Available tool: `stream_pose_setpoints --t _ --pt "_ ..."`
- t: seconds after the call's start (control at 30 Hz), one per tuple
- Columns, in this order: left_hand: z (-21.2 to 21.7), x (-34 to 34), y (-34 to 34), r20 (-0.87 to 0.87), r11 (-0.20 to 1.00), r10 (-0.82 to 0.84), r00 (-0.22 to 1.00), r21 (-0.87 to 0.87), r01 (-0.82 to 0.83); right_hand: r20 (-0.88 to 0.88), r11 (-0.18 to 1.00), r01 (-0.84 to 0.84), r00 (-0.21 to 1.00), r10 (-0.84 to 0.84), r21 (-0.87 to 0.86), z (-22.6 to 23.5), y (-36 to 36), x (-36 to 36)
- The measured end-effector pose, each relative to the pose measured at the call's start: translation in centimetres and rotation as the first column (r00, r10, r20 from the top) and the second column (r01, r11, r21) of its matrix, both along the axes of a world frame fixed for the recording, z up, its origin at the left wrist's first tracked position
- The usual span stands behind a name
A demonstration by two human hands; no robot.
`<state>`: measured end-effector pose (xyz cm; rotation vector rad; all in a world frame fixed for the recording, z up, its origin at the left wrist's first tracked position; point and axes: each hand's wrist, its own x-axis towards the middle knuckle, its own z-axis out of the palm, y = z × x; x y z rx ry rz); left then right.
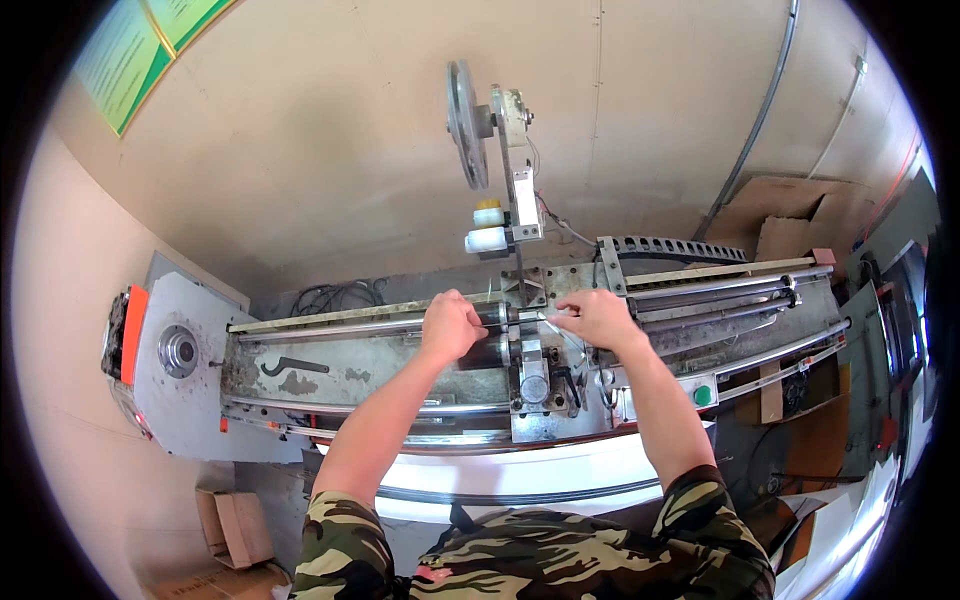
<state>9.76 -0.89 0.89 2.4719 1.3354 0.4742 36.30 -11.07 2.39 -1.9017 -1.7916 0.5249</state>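
My left hand (455,326) is closed in a pinch at the left side of the carriage (533,372) of a long metal machine. A thin dark strand or rod runs from its fingertips toward the carriage. My right hand (598,320) is closed too, thumb and finger pinched at the carriage's right side, close to a small pale piece; what it grips is too small to tell. Dark rollers (488,352) sit beside the left fingers, partly covered by that hand. Below the hands, the carriage carries a round metal knob and a black lever (572,388).
A hook spanner (298,367) lies on the bed at left. Steel rails (330,332) run lengthwise. Above the carriage stands a post with a grey wheel (466,125) and white cylinders (487,238). A green button (702,396) sits at right; a cable chain (680,247) lies behind.
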Motion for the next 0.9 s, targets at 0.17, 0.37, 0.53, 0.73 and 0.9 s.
stream_pose_setpoints --t 0.17,0.37,0.53,0.73,0.9 --pt "0.0 0.8 1.0 -0.050 0.975 0.081 0.996 -0.204 -0.089 -0.042 0.974 -0.095 0.995 0.088 -0.206 -2.0 0.8 4.1" --pt "1.6 -0.3 0.8 0.003 0.953 0.002 1.000 -0.302 -0.001 -0.047 1.000 0.009 0.999 -0.010 -0.017 -2.2 0.5 3.0" --pt "2.0 -1.7 -3.2 -0.006 0.964 -0.257 0.966 -0.070 0.256 0.012 0.996 0.092 0.996 -0.093 0.021 -3.1 0.1 2.0" --pt "-1.5 -0.4 -7.1 -0.215 0.937 -0.163 0.963 0.272 0.220 0.114 0.993 0.098 0.988 -0.106 0.070 -4.0 -0.4 0.7" --pt "-3.8 0.9 -6.9 -0.185 0.889 -0.048 0.982 0.441 0.126 0.147 0.985 0.123 0.979 -0.141 0.123 -4.7 -0.6 0.4"
